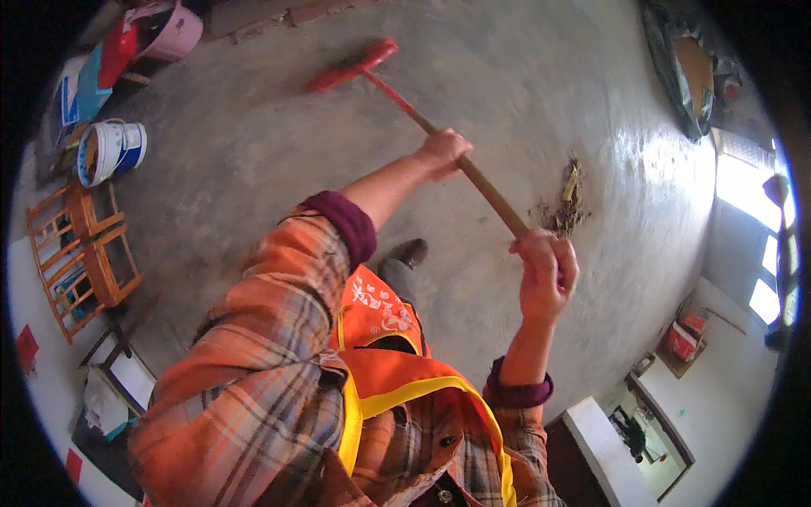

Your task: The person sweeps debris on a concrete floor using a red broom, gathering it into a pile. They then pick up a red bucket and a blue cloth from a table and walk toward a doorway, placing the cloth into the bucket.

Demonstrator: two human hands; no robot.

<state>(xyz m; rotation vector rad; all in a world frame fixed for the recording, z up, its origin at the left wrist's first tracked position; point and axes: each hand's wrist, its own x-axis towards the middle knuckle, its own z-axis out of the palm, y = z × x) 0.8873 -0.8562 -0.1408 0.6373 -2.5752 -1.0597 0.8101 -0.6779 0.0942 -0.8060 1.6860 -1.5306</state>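
A broom with a red head [355,66] and a long wooden handle [491,190] slants across the view over the concrete floor. My left hand [443,154] is closed around the middle of the handle, below its red upper part. Near the handle's end, my right hand [546,269] grips it, closer to my body. The broom head is blurred, so its bristles are hard to make out. To the right of the handle lies a small heap of dry debris [569,199], which the broom head does not touch.
At the left stand a white and blue bucket [113,152], wooden chairs [95,247], a pink tub [174,32] and boxes [92,79]. A dark plastic bag [668,70] is at the upper right. A white ledge [602,443] stands lower right. My shoe [415,252] shows below the handle.
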